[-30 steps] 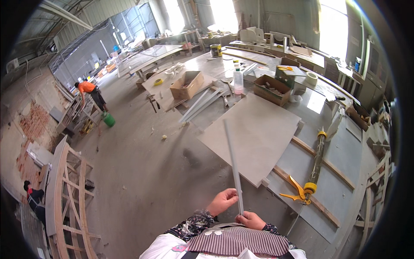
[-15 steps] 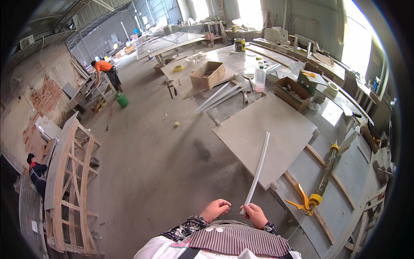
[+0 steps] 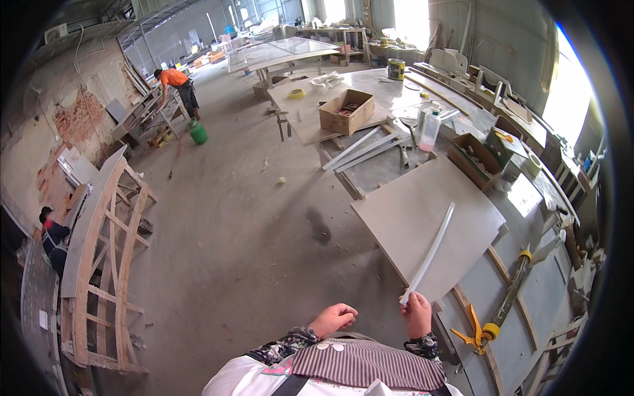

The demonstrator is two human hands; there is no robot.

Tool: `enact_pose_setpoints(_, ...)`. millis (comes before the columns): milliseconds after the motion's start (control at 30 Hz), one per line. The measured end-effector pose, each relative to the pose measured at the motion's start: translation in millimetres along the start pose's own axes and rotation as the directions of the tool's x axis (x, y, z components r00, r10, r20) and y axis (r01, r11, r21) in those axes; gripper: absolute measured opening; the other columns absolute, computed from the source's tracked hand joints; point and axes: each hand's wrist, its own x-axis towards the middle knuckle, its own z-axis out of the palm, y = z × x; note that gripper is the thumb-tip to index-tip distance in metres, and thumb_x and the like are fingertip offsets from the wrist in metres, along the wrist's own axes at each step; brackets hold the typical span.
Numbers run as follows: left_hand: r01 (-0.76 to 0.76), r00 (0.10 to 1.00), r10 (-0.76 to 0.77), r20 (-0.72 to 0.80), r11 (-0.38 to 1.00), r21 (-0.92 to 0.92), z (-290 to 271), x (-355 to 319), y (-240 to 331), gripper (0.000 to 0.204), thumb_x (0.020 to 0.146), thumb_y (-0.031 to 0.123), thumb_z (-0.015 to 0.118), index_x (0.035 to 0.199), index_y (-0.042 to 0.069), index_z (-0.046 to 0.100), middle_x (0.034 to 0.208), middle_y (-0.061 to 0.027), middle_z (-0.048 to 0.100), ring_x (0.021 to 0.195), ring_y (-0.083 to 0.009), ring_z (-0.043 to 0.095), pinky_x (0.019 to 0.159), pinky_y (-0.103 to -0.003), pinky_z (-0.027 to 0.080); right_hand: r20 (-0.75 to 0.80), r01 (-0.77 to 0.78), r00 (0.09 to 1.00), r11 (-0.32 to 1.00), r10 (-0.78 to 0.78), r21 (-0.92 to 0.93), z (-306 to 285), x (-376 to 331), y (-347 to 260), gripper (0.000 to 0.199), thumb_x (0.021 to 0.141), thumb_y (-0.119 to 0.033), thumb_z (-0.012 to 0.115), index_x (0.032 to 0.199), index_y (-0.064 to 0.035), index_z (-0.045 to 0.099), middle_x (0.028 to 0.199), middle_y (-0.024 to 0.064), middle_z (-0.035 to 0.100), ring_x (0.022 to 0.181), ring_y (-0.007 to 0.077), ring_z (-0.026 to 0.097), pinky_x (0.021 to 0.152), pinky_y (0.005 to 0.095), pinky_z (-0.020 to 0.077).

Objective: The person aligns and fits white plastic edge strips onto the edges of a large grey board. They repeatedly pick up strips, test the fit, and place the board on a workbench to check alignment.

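Observation:
My right hand [image 3: 418, 315] pinches the lower end of a long, thin white strip [image 3: 432, 254]. The strip slants up and away over a pale square board [image 3: 413, 221] on the workbench. To its left, my left hand [image 3: 335, 319] hovers over the floor in front of my striped apron [image 3: 366, 363]. Its fingers are curled together and nothing shows in them. Right of my right hand lies a caulking gun [image 3: 512, 290] with a yellow handle and a dark tube, resting across wooden battens [image 3: 490, 353].
Behind the board are a clear bottle [image 3: 430, 130], an open wooden box [image 3: 347, 112], another box [image 3: 472, 158] and several loose strips [image 3: 370, 148]. A curved wooden frame [image 3: 109, 277] stands at left. Two people work at far left, one in an orange shirt [image 3: 173, 78].
My right hand has moved right with the white strip, now closer to the bench edge. My left hand stays nearly in place. The whole view has shifted slightly.

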Motion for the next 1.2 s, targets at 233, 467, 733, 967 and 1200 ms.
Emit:
enact_pose_setpoints(233,-0.023,0.993,0.024,-0.113,1.000,0.008,-84,-2,10,0.025,0.094,0.015,0.055,0.113,-0.001,0.059,0.100,-0.0089,0.064,0.089,-0.0136,0.061,0.082,-0.027,0.051,0.060,-0.245,0.937,0.769,0.345,-0.591,-5,-19,-11,0.029,0.093,-0.022,0.060,0.104,0.0036,0.063,0.090,0.0075,0.067,0.081,0.0130,0.063,0.069,0.0259,0.0520)
enact_pose_setpoints(467,-0.075,0.983,0.104,-0.152,0.980,0.184,-166,-10,-16,0.029,0.093,0.018,0.057,0.114,-0.002,0.060,0.104,-0.0107,0.066,0.095,-0.0156,0.062,0.086,-0.029,0.050,0.141,-0.088,0.926,0.565,0.349,-0.821,100,-6,-14,0.036,0.092,-0.027,0.061,0.113,0.0023,0.062,0.099,0.0124,0.069,0.093,0.0177,0.065,0.084,0.0283,0.0499)
enact_pose_setpoints(733,-0.097,0.951,0.097,-0.292,0.995,0.015,-228,-17,-65,0.027,0.094,0.015,0.055,0.114,-0.004,0.057,0.101,-0.0094,0.065,0.089,-0.0136,0.062,0.081,-0.027,0.051,0.205,0.017,0.884,0.411,0.419,-0.912,204,45,-15,0.030,0.091,-0.022,0.060,0.108,0.0018,0.064,0.093,0.0104,0.069,0.089,0.0141,0.064,0.081,0.0264,0.0501)
enact_pose_setpoints(967,-0.089,0.925,0.070,-0.374,0.995,-0.036,-252,-35,-82,0.033,0.092,0.020,0.057,0.116,-0.003,0.058,0.104,-0.0112,0.063,0.095,-0.0177,0.059,0.086,-0.030,0.048,0.333,0.029,0.822,0.550,0.462,-0.835,272,87,-18,0.027,0.092,-0.013,0.059,0.113,0.0037,0.060,0.100,0.0085,0.067,0.091,0.0109,0.062,0.083,0.0249,0.0498)
enact_pose_setpoints(1200,-0.081,0.994,0.069,-0.088,0.987,-0.138,-289,-35,-192,0.054,0.101,0.031,0.036,0.146,0.001,0.029,0.153,-0.0124,0.027,0.142,-0.0223,0.023,0.116,-0.031,0.016,0.400,0.035,0.773,0.597,0.492,-0.802,311,152,1,0.030,0.092,-0.016,0.059,0.117,0.0014,0.059,0.097,0.0053,0.065,0.084,0.0087,0.060,0.077,0.0238,0.0500)
